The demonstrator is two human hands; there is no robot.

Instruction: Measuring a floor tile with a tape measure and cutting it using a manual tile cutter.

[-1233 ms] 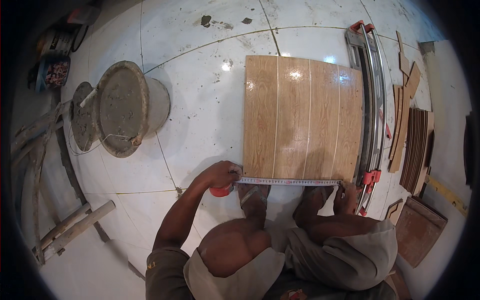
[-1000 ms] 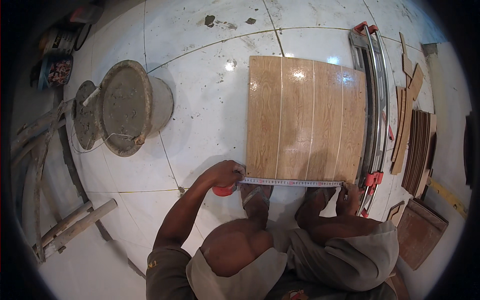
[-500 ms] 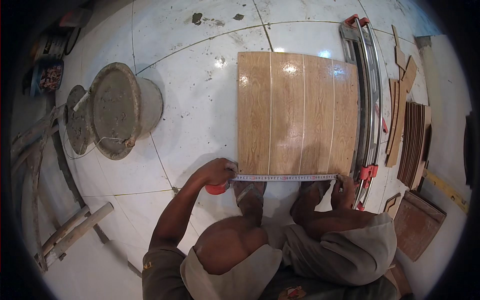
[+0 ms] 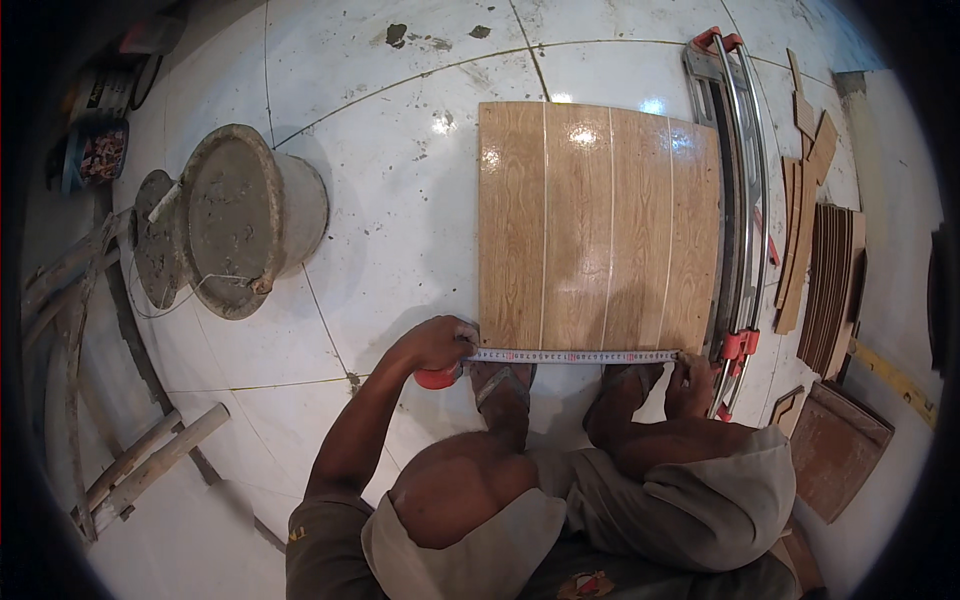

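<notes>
A square wood-look tile (image 4: pixel 577 230) with pale lengthwise lines lies on the white floor in front of me. Along its near edge stretches the blade of a tape measure (image 4: pixel 570 356), whose red case sits under my left hand (image 4: pixel 438 345) at the tile's near left corner. The fingers of that hand are closed on the tape measure. My right hand (image 4: pixel 690 387) is at the near right corner, its bent fingers pinching the other end of the blade. The exact fingertip hold there is partly hidden.
A tile cutter (image 4: pixel 735 200) with chrome rails stands along the tile's right side. Farther right are cut strips (image 4: pixel 795 240), stacked tiles (image 4: pixel 832 290) and a yellow level (image 4: pixel 893 382). On the left are a mortar bucket (image 4: pixel 300 205) and a wooden frame (image 4: pixel 165 460). My feet are just below the tape.
Both hands keep their places on the tape along the tile's edge. The whole view has shifted very slightly; nothing else has visibly moved.
</notes>
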